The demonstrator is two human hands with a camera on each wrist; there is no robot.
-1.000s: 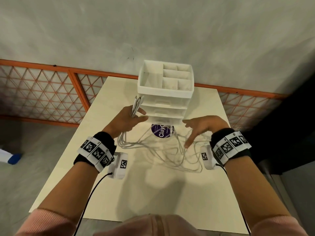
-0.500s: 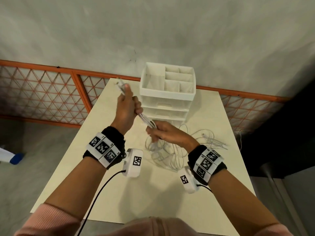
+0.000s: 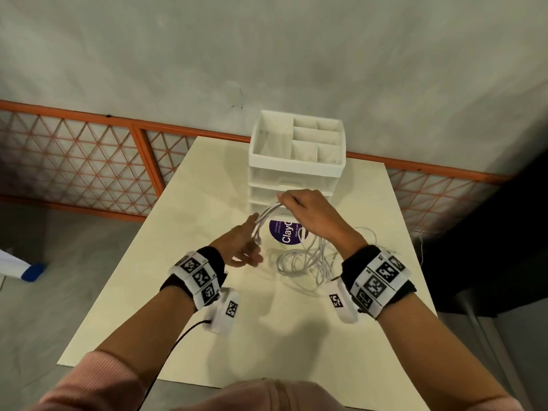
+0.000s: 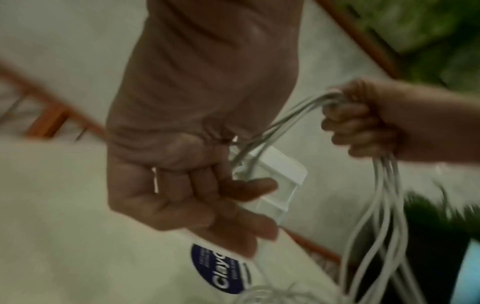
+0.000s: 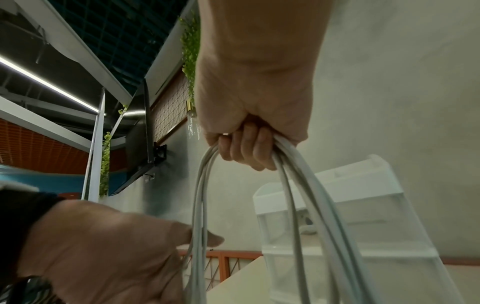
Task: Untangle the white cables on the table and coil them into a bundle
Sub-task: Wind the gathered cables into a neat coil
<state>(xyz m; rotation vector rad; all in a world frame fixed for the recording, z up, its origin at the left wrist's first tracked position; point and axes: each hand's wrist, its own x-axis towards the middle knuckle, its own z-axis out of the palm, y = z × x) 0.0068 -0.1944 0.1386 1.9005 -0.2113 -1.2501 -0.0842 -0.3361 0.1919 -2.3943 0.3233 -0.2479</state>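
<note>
My right hand and left hand both grip the white cables; coiling barely started, most still tangled on table

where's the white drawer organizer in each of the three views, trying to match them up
Head: drawer organizer stands at the far middle of the table, behind both hands.
Left wrist: only a blurred white corner shows at centre, behind the left hand.
Right wrist: lower right, behind the hanging cables.
Shared landmark: the cables, bridging right hand and left hand in every view.
</note>
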